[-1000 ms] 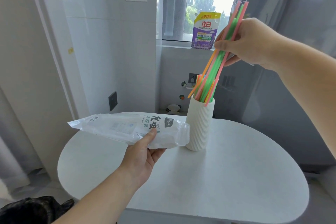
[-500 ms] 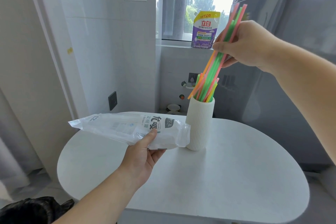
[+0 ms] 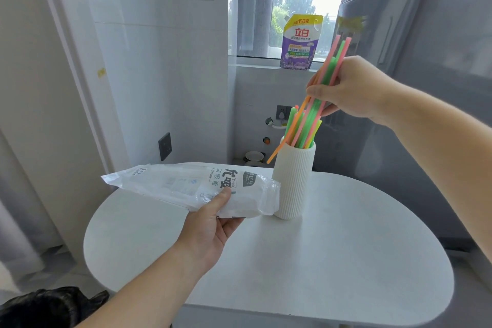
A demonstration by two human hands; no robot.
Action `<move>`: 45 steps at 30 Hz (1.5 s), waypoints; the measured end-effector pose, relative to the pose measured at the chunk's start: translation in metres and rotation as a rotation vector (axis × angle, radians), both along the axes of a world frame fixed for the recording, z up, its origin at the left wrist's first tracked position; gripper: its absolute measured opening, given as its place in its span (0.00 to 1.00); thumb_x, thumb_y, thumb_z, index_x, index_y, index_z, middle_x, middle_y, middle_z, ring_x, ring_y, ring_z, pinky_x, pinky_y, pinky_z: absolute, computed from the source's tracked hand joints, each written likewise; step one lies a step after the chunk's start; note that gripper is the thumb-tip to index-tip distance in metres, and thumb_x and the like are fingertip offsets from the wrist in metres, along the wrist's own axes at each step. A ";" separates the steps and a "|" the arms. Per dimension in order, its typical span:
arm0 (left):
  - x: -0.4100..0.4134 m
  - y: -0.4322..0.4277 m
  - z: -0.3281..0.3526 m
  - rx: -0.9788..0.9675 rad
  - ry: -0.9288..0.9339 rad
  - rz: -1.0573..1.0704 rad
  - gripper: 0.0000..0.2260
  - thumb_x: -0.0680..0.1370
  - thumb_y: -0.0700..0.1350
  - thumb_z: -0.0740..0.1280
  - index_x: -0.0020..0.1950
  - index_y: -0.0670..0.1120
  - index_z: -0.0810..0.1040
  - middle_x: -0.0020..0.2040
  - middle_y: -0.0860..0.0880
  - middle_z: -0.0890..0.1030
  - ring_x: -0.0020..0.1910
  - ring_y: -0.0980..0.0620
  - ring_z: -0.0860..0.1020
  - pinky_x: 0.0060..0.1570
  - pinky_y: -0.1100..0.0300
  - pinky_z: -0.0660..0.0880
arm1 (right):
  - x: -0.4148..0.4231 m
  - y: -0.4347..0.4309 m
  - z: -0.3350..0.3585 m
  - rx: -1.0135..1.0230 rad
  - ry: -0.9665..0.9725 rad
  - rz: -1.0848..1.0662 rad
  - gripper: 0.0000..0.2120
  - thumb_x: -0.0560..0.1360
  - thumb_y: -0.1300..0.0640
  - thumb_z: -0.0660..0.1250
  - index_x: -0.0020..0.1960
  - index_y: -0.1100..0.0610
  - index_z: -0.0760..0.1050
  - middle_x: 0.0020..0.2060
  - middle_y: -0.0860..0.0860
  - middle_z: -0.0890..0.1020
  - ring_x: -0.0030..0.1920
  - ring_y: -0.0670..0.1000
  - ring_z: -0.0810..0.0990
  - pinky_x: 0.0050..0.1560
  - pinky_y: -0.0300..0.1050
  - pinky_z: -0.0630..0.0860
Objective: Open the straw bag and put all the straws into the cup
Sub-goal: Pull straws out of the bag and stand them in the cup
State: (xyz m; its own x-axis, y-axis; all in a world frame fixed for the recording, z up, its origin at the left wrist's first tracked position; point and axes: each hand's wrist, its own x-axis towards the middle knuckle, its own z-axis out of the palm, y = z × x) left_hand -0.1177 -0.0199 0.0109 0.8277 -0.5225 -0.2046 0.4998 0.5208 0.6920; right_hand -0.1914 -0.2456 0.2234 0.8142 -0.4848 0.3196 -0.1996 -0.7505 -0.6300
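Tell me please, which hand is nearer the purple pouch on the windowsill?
Right. The right hand sits just below-right of the pouch; the left hand is far lower, over the table.

Only a person's two arms show, a left hand [image 3: 210, 229] and a right hand [image 3: 354, 88], each on a bare forearm, uncovered from fingertips to the edge of view.
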 end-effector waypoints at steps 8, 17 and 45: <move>-0.001 0.000 0.001 0.007 -0.009 -0.010 0.15 0.78 0.39 0.71 0.64 0.47 0.81 0.55 0.47 0.88 0.47 0.51 0.87 0.38 0.57 0.84 | 0.010 0.007 -0.033 -0.022 0.056 -0.030 0.10 0.77 0.52 0.71 0.54 0.57 0.82 0.45 0.50 0.83 0.43 0.48 0.81 0.38 0.38 0.74; -0.002 -0.001 0.001 0.002 -0.010 -0.009 0.15 0.78 0.38 0.71 0.65 0.47 0.80 0.55 0.47 0.88 0.47 0.50 0.87 0.37 0.57 0.83 | 0.011 0.010 -0.029 0.210 0.046 -0.065 0.11 0.70 0.52 0.78 0.48 0.57 0.83 0.42 0.50 0.83 0.40 0.46 0.79 0.37 0.39 0.72; -0.004 0.001 0.003 -0.003 -0.012 -0.005 0.16 0.78 0.38 0.71 0.65 0.47 0.80 0.55 0.47 0.88 0.48 0.50 0.87 0.38 0.57 0.84 | -0.018 0.009 0.022 0.021 -0.520 -0.101 0.08 0.74 0.52 0.73 0.42 0.56 0.82 0.42 0.53 0.87 0.45 0.55 0.86 0.52 0.59 0.82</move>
